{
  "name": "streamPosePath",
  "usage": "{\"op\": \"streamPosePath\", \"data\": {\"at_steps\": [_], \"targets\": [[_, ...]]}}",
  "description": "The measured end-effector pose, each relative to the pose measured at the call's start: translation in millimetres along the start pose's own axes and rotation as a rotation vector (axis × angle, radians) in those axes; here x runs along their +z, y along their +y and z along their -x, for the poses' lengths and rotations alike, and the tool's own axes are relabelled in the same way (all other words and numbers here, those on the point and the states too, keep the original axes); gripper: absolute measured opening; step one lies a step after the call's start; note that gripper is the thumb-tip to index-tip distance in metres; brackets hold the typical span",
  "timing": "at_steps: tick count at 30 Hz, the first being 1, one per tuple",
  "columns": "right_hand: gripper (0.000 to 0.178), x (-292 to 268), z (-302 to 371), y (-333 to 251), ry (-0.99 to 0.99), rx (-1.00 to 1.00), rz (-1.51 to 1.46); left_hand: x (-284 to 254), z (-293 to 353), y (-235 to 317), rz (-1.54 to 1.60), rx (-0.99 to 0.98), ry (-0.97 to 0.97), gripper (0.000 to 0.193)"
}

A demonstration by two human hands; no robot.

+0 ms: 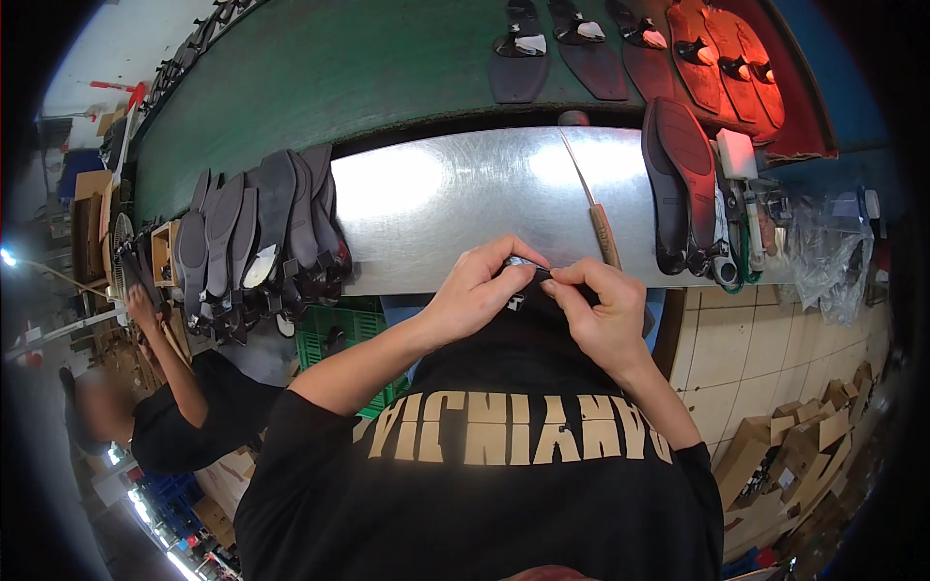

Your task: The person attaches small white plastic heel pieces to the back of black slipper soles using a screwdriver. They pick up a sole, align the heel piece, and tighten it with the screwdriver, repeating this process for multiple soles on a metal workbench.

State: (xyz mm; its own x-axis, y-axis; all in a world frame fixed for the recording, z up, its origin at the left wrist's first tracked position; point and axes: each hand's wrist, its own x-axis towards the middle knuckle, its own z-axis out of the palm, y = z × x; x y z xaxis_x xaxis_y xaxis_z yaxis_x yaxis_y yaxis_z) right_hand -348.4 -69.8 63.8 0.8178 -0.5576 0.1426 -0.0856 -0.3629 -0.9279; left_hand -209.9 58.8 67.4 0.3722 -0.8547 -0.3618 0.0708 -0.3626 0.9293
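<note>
My left hand (481,290) and my right hand (605,308) meet over the near edge of the metal worktop, in front of my body. Pinched between the fingers of both is a small black strip (544,272) with a shiny patch at its left end. Most of it is covered by the fingertips, so its kind cannot be made out. Just beyond my right hand lies a long, thin-bladed tool with a wooden handle (603,232), its tip pointing away from me.
Left on the metal worktop (436,208) stand several dark shoe soles (276,208); at its right end lean more soles (690,155). A green conveyor belt (378,73) carries sandal soles (591,48), some under red light. A co-worker (203,407) is at left, cardboard boxes (790,455) at right.
</note>
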Motion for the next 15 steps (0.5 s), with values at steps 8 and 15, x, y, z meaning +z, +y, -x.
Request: {"op": "streamPosePath", "data": {"at_steps": [8, 15], "targets": [[0.006, 0, -3, -10, -0.073, 0.228, -0.185, -8, 1, -4, 0.063, -0.040, -0.048, 0.015], [0.009, -19, -33, -20, -0.352, 0.218, -0.293, -17, 11, 18, 0.256, -0.011, -0.021, 0.015]]}}
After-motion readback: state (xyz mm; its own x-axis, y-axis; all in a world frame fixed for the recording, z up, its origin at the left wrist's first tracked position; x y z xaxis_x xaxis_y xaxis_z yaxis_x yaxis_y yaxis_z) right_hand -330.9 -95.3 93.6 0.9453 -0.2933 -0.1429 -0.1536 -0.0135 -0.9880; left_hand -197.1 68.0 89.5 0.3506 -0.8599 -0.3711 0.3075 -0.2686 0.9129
